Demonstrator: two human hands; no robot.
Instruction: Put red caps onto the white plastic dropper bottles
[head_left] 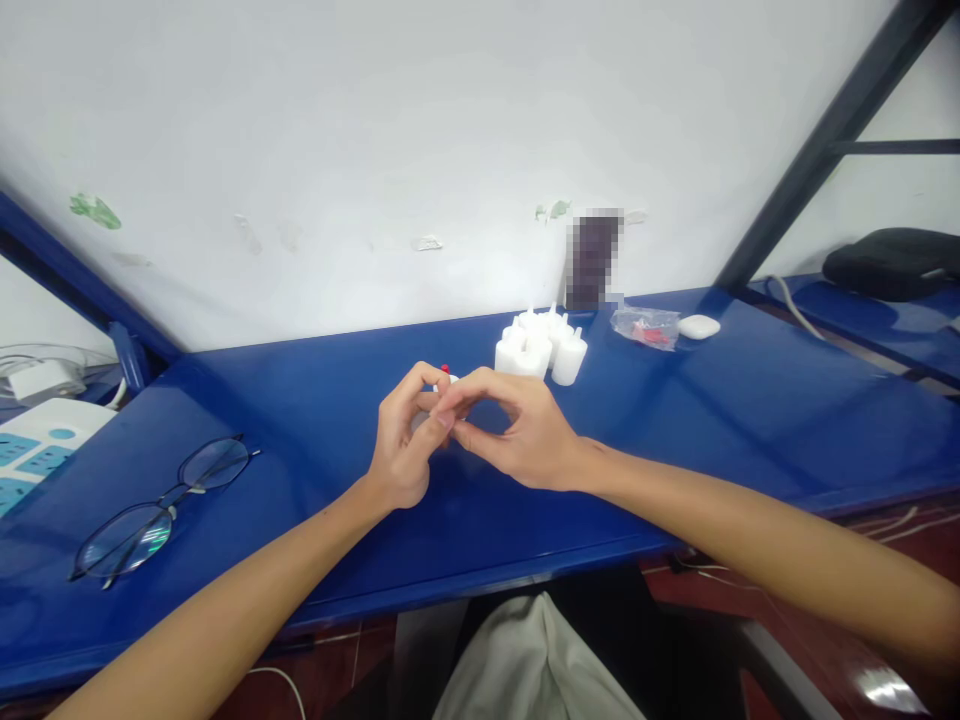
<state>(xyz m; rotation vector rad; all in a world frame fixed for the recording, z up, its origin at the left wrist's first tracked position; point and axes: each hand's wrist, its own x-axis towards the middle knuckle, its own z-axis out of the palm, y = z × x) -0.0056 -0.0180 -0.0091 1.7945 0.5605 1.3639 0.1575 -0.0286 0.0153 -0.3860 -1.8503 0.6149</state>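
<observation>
From here I see the left hand (405, 440), right hand (529, 425) and forearms (705, 498) bare, the creased garment (529, 665) below pale grey.

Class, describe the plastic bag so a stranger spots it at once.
On the blue table, find the white cylinders near the wall. Right of them lies the crinkled plastic bag, clear with red pieces inside, unlike the white oval beside it.

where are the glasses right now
In the head view, the glasses lie at the left of the blue table, between the power strip and the left forearm.
</observation>
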